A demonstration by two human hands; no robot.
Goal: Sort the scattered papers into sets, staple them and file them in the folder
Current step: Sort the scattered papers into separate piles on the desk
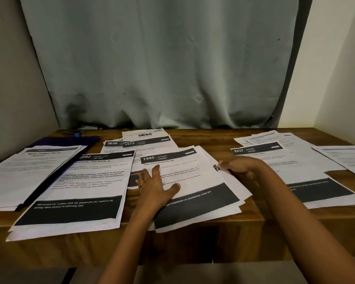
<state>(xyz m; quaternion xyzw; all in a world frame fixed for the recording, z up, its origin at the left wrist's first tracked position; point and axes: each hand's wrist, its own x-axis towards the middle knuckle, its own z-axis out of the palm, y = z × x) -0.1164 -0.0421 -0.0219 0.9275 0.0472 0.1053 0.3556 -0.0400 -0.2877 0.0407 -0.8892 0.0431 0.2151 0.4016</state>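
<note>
A person's two bare hands work over loose printed sheets spread across a wooden surface (252,217), seen from above and behind.

The left hand (155,184) lies flat at centre frame, fingers spread, pressing down on the sheet numbered 1345 (193,179). The right hand (237,167), just right of centre, is curled with its fingers drawn together at that sheet's right edge; whether it actually pinches paper cannot be told. More sheets sit under the 1345 sheet, fanned out of line.

At lower left lies the sheet numbered 2692 (84,189), and left of it a plain-text stack (27,171) rests on a dark purple folder (70,141). A stapler (75,132) with a blue tip sits at upper left, near the curtain (162,62). Sheets 3638 (112,144) and 1573 (135,144) lie behind the centre pile. Sheet 2437 (291,171) and other pages fill the right side.

Likely risks: the 2692 and 1345 sheets overhang the near edge, so a nudge from a forearm could tip them to the floor. Pulling one page from the fanned pile could drag its neighbours and mix sets.

Bare wood shows only in a strip between the centre pile and the right pile, and along the back edge.
</note>
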